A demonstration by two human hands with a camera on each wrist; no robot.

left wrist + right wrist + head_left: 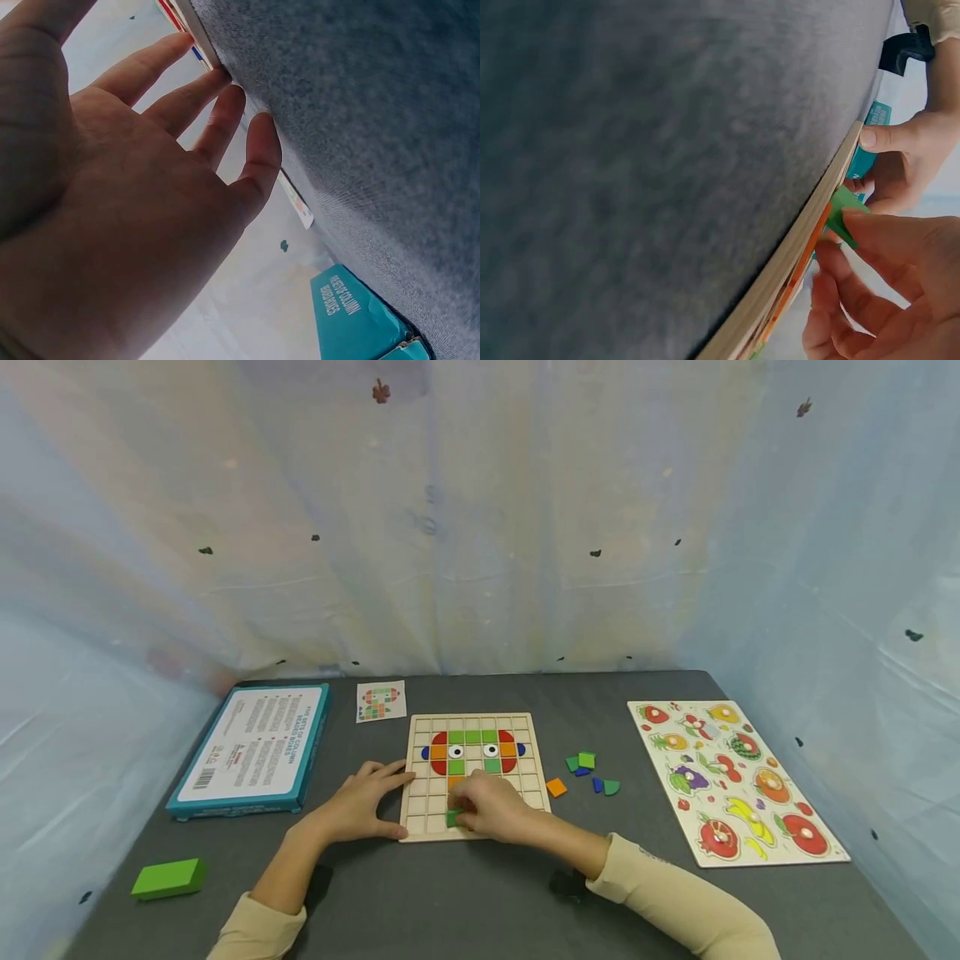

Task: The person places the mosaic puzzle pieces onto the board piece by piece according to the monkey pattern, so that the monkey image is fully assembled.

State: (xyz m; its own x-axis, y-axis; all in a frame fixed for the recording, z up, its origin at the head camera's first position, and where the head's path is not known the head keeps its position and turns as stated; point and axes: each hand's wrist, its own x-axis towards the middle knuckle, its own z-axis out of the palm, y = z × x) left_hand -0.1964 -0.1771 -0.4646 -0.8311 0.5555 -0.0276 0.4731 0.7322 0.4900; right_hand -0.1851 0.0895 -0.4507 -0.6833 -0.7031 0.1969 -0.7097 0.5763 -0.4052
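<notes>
A wooden grid board [425, 804] lies flat on the dark table, with red, green, orange and blue tiles and two eye tiles forming a face on it. My left hand [352, 806] rests at its left side, fingers relaxed, the thumb at the near left corner and a fingertip at the left edge. Low over the board, my right hand [491, 807] pinches a green tile [844, 215] between thumb and finger, tilted above the board's near edge. An orange tile [455, 782] shows just beyond that hand, which hides part of the near rows.
Loose green and blue tiles [587, 760] and an orange tile [556, 787] lie right of the board. A small pattern card [381, 701] lies behind it. At left are a teal box [255, 743] and a green block [169, 878]; at right, a fruit puzzle board [731, 785].
</notes>
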